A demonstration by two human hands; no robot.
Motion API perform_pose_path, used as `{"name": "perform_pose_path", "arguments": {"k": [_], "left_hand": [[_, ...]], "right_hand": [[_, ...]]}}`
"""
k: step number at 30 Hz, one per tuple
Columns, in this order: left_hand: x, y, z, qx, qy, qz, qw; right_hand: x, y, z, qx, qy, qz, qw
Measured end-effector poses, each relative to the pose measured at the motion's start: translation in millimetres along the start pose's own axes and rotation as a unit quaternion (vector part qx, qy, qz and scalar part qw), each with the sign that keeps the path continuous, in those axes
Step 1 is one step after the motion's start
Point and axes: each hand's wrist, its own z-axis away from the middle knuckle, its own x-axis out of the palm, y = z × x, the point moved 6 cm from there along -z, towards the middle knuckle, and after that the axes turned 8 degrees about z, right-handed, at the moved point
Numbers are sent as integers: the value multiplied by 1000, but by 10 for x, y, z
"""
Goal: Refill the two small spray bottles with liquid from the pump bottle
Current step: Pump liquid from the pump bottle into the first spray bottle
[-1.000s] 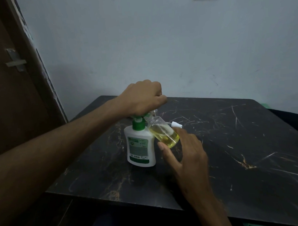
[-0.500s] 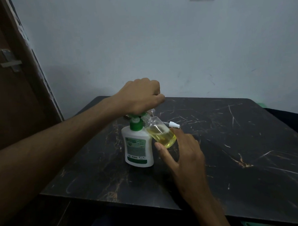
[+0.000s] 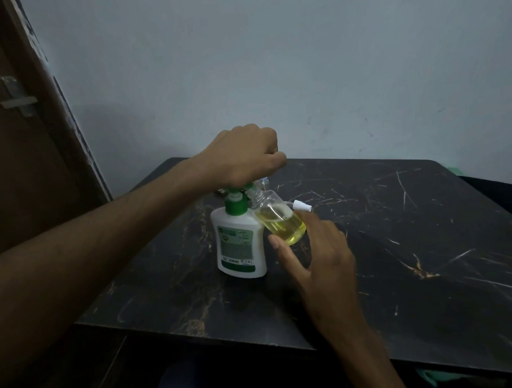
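Observation:
A white pump bottle with a green collar stands on the dark marble table. My left hand is curled over its green pump head, hiding the nozzle. My right hand holds a small clear spray bottle, tilted with its open neck under the pump, between thumb and fingers; yellow liquid fills its lower half. A white spray cap lies on the table just behind it. Another clear object peeks out behind my left hand, mostly hidden.
A brown door with a metal latch stands at the left. A pale wall runs behind the table. Something green shows at the table's far right corner and another green thing below its front edge.
Both hands keep their grips and the bottles stay put. The liquid level in the small bottle looks about the same; the view shifted slightly.

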Motion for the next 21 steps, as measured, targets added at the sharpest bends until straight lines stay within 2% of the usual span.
{"name": "perform_pose_path", "arguments": {"k": [14,21], "left_hand": [[18,22,15,-7,-17,-3,1000],[-65,30,14,-4,2,-16,1000]], "right_hand": [[15,8,1,0,-4,6,1000],[-4,-10,2,1,-3,5,1000]]}}
